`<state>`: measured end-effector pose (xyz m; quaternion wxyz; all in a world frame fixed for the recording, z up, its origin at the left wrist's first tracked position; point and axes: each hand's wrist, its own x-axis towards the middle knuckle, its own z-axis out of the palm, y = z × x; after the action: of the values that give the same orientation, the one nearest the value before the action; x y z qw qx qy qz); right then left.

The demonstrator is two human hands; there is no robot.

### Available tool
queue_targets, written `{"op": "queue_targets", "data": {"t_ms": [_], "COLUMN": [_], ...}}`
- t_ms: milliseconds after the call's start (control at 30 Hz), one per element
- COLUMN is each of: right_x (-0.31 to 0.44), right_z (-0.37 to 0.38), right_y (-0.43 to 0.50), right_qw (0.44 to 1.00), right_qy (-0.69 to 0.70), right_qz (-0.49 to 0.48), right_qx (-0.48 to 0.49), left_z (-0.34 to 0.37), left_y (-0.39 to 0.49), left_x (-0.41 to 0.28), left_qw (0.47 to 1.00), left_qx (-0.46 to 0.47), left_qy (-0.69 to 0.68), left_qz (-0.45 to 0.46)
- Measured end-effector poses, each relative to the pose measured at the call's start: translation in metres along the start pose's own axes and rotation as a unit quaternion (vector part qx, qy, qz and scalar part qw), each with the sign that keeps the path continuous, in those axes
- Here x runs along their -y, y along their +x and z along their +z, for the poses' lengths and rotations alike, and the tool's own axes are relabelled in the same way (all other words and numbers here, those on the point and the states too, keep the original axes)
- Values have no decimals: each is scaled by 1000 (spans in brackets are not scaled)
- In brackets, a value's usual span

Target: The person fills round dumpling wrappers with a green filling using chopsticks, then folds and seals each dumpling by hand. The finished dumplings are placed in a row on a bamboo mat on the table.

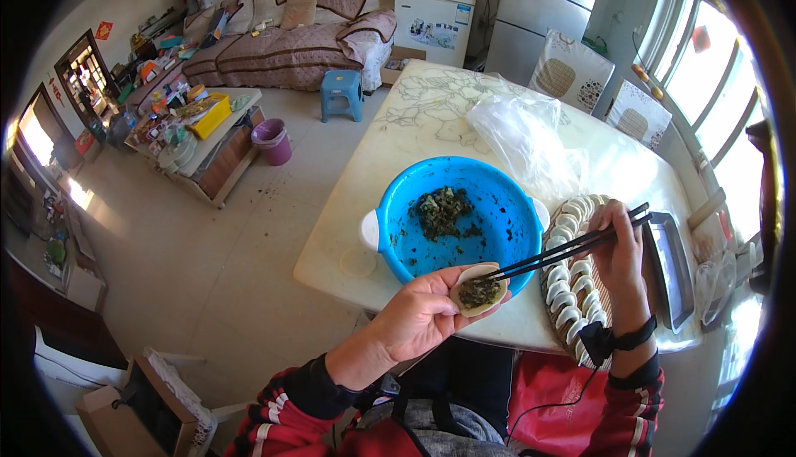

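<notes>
In my left hand (423, 308) lies a round dumpling wrapper (467, 275) with a mound of dark green filling (479, 294) on it. My right hand (615, 248) grips a pair of black chopsticks (559, 253), whose tips touch the filling. Just beyond the wrapper, a blue plastic basin (404, 189) with white handles holds a lump of chopped green filling (443, 211). Rows of folded dumplings (563, 300) rest on a woven round tray (602, 286), which passes partly beneath my right hand and forearm.
A crumpled clear plastic bag (528, 140) lies behind the basin on the marble-patterned table (348, 208). At the right stands a dark metal baking tray (671, 270). Padded chairs (572, 71) line the far right side. A blue stool (341, 93) and purple bin (273, 146) stand on the floor.
</notes>
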<state>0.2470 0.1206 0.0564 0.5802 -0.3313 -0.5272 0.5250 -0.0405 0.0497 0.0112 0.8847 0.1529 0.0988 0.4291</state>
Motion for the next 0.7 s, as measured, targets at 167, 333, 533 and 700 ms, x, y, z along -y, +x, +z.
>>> {"op": "queue_targets", "data": {"t_ms": [167,333,533,700], "right_x": [2,6,0,0], "right_z": [3,1,0,-4], "right_y": [0,-2,-6,-9], "right_qw": [997,999,999,997], "right_qy": [-15,4,-12,-29], "right_qz": [16,-16,-19,-22], "right_qx": [76,46,45,68], "left_z": [4,5,4,2], "left_y": [-2,-4,-2,0], "left_x": [1,-1,-1,1], "left_qw": [1000,999,999,999], "left_qx": [-9,-16,-20,-13], "left_qy": [28,42,25,49], "left_qz": [-5,-14,-24,0]}}
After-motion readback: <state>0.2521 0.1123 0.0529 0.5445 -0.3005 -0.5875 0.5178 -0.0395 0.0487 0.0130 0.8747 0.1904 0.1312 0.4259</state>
